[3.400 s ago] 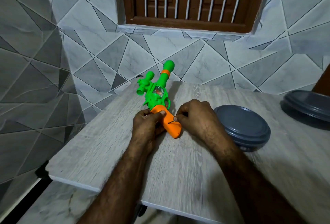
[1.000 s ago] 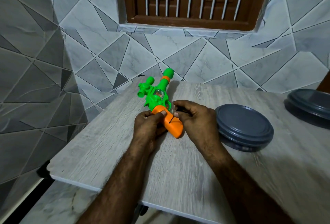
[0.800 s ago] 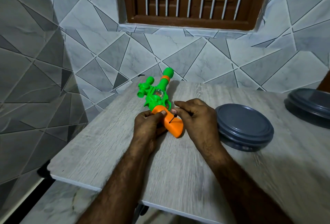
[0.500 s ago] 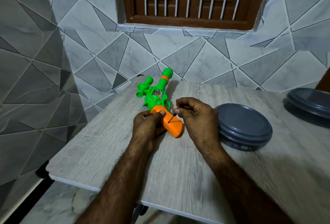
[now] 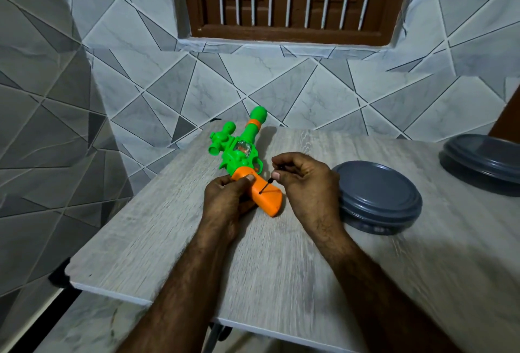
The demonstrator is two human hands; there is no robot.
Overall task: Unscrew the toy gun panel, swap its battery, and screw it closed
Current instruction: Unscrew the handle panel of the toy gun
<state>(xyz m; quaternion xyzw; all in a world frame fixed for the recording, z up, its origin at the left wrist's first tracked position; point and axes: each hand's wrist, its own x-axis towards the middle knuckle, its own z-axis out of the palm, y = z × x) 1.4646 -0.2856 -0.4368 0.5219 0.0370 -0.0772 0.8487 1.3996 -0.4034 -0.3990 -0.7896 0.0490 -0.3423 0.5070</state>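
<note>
Although it lay flat on the table [image 5: 168, 226], the gun [image 5: 239, 152] looked like hollow moulded plastic, light and stiff, so I judged it would skid or twist under any turning force unless pinned. Right of the gun sat a grey disc [image 5: 377, 195], and a second disc [image 5: 484, 161] lay further right of the gun, cut by the frame edge. The gun's green muzzle pointed away from the person and its orange grip [image 5: 267, 198] came nearest. The left hand [image 5: 225, 200] wrapped the gun where the green body met the grip, thumb pressed on top. That seemed the sound place to hold, being broad, firm and clear of the tool. The right hand [image 5: 306, 183], just right of the grip, had its fingers curled and pinched a thin dark screwdriver [image 5: 266, 186], whose tip met the grip's upper face at a slant. Smooth plastic would likely be slippery and soft around a thread, so steady downward pressure looked wise. The screw itself was too small to make out, and which way it was being turned could not be told.
</note>
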